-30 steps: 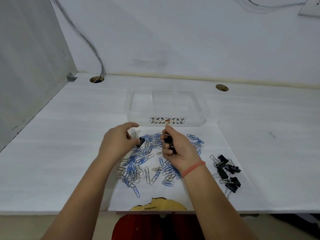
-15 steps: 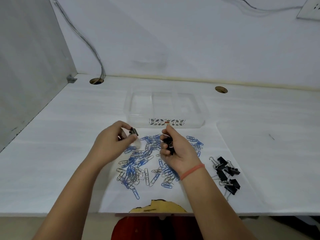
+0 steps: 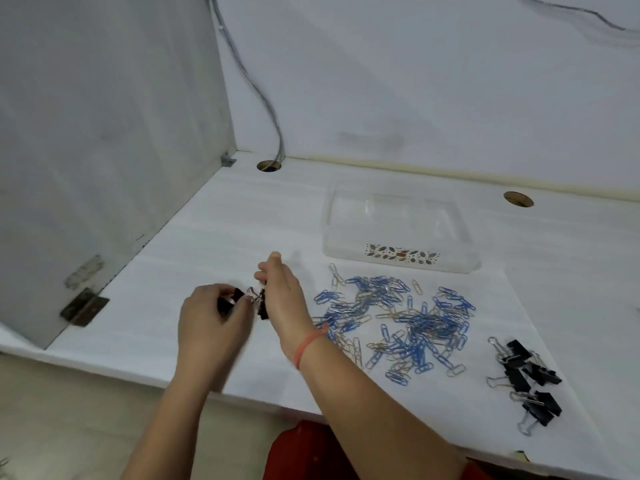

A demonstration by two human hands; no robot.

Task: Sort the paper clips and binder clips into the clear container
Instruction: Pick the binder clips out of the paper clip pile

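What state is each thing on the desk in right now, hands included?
Clear container: open, nothing inside.
Paper clips: loose pile on the desk.
Binder clips: loose heap at the right.
Left hand: shut on black binder clips.
Right hand: shut on black binder clips.

Looks like you're at an office cubicle desk: white tabletop [image 3: 221, 237] with round cable holes [image 3: 268, 165], a cable [image 3: 266, 109] dropping down the wall into one, and a grey divider panel [image 3: 104, 150] on your left. Paper clips [image 3: 398, 320] and binder clips [image 3: 526, 379] everywhere, so typical office stuff.
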